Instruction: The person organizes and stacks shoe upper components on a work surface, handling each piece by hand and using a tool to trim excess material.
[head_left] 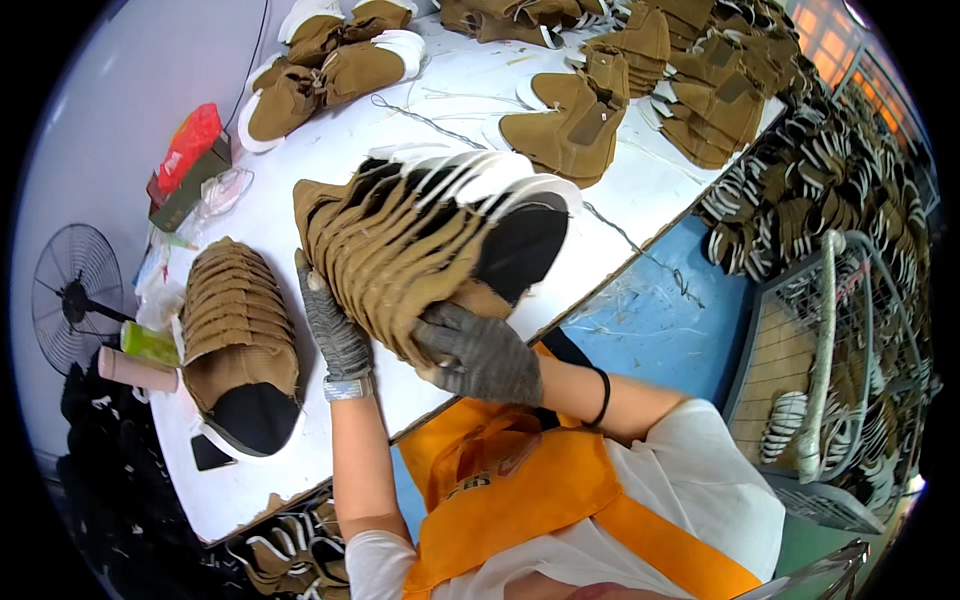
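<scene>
A nested stack of brown shoe uppers (385, 245) with white edging and black lining is tilted over the white table, between my two grey-gloved hands. My left hand (335, 325) lies along the stack's left side, its fingers pressed against the brown material. On the near end, my right hand (478, 355) is closed round the edge of the uppers, fingertips partly tucked in. To the left, a second nested stack of brown uppers (235, 300) rests on the table, its black-lined opening toward me.
More brown uppers (575, 125) sit in piles along the far side of the white table (420, 385). A pink cup (135, 368), a box with a red bag (188, 160) and a fan (78, 290) are at left. At right stands a wire cart (800, 370) beside heaped uppers.
</scene>
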